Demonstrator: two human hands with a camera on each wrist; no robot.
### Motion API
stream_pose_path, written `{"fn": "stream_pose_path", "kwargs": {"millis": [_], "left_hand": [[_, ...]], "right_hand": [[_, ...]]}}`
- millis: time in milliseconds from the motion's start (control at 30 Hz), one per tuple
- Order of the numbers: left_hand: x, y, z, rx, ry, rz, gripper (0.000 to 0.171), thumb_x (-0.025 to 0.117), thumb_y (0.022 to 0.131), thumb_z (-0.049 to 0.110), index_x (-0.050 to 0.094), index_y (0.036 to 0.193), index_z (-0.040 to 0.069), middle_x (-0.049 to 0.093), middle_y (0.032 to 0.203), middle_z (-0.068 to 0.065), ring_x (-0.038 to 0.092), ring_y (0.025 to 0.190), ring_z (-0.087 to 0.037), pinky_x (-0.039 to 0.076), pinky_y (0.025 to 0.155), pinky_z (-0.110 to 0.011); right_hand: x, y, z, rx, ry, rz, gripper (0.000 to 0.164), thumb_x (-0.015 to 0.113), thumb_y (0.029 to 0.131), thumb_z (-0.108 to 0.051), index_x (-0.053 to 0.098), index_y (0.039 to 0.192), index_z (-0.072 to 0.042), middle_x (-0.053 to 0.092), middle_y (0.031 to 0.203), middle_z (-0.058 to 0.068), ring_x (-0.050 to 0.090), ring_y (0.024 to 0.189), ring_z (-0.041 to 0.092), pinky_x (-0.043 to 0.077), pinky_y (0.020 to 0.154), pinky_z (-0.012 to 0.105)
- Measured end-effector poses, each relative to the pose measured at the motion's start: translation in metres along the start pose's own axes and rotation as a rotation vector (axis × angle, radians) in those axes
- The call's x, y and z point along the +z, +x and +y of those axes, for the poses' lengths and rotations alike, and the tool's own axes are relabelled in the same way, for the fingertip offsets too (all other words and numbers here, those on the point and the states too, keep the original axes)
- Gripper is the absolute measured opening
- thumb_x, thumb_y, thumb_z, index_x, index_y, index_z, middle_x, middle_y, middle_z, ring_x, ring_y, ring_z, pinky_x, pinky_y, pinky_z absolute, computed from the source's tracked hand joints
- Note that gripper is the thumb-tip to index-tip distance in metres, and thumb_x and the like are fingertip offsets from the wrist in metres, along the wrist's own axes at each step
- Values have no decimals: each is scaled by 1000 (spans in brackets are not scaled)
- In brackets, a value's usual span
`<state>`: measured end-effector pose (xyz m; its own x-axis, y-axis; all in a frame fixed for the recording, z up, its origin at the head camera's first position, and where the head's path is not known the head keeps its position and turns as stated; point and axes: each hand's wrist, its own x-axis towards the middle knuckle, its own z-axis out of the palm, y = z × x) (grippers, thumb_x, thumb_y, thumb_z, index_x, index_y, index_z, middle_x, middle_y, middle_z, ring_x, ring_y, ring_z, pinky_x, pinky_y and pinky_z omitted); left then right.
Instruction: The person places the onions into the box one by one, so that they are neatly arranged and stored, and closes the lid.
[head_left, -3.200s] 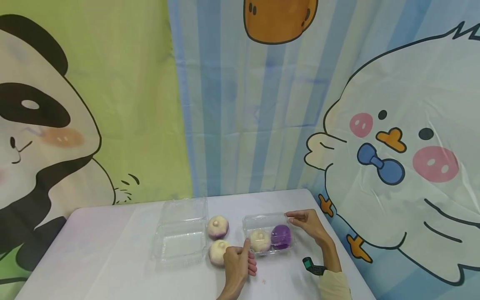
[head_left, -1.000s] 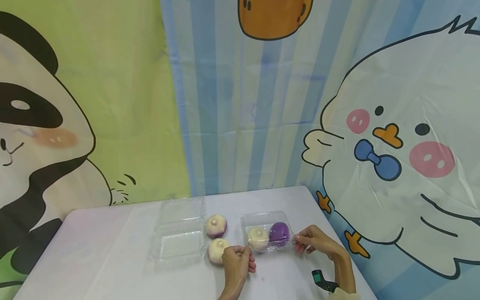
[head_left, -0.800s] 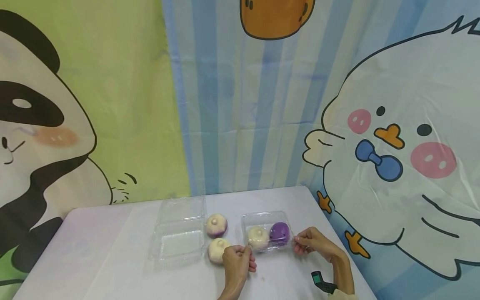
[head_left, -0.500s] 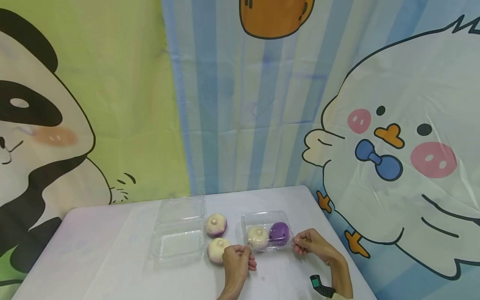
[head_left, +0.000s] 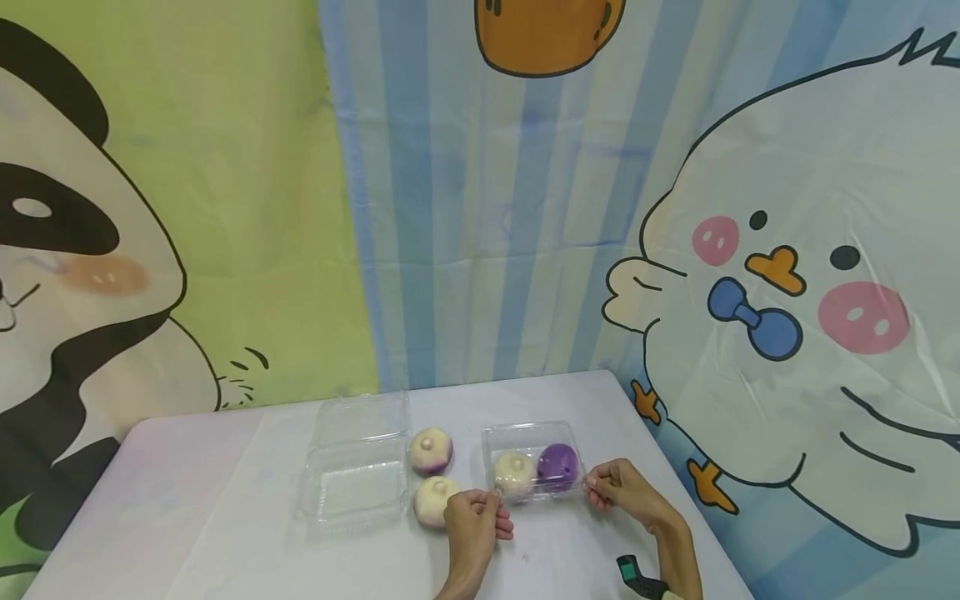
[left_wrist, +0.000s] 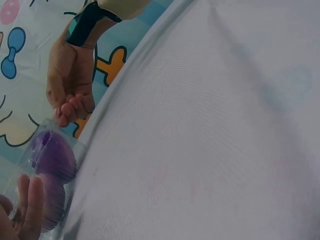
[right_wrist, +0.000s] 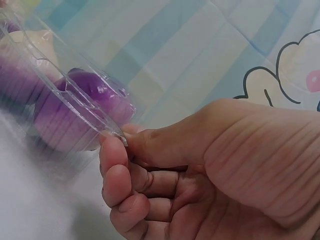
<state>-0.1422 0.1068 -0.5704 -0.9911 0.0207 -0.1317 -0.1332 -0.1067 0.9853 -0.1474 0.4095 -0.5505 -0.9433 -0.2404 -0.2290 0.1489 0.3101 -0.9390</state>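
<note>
A clear plastic clamshell box (head_left: pixel 531 432) stands at the right of the table with its lid down. Inside it lie a round cream thing (head_left: pixel 514 473) with a nub on top and a purple round one (head_left: pixel 558 467); the right wrist view shows purple lower sides on both. At the near right corner, my right hand (head_left: pixel 630 493) pinches the rim between thumb and forefinger, its other fingers curled below. My left hand (head_left: pixel 474 532) pinches the near left corner. In the left wrist view, two left fingers (left_wrist: pixel 32 207) overlap the box side.
Left of the box sit two more round cream-and-purple things, one behind (head_left: pixel 431 451) and one in front (head_left: pixel 433 502), the latter beside my left hand. A second clamshell (head_left: pixel 363 492) lies open further left on the white table (head_left: pixel 225 517). A cartoon curtain (head_left: pixel 465 250) hangs behind.
Since the oldest frame, my right hand has come from the box's far right corner to its near right corner. The left hand stays at its corner, its thumb now bent. The last second shows only slight shifts.
</note>
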Motion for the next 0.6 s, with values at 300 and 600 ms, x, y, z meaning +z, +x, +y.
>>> {"fn": "stream_pose_path", "kwargs": {"millis": [300, 600], "left_hand": [[3, 0, -2, 9, -13, 2, 22, 63, 102, 0, 70, 90, -18, 76, 71, -22, 73, 51, -14, 67, 52, -32], [3, 1, -2, 17, -6, 2, 22, 63, 101, -1, 71, 88, -16, 76, 70, -21, 73, 51, -17, 67, 51, -32]], "right_hand": [[3, 0, 1, -41, -19, 25, 34, 56, 114, -10, 66, 106, 22, 65, 81, 2, 58, 70, 6, 55, 63, 18], [6, 1, 0, -33, -41, 59, 33, 55, 114, -11, 66, 105, 20, 64, 81, 2, 57, 70, 7, 55, 63, 19]]}}
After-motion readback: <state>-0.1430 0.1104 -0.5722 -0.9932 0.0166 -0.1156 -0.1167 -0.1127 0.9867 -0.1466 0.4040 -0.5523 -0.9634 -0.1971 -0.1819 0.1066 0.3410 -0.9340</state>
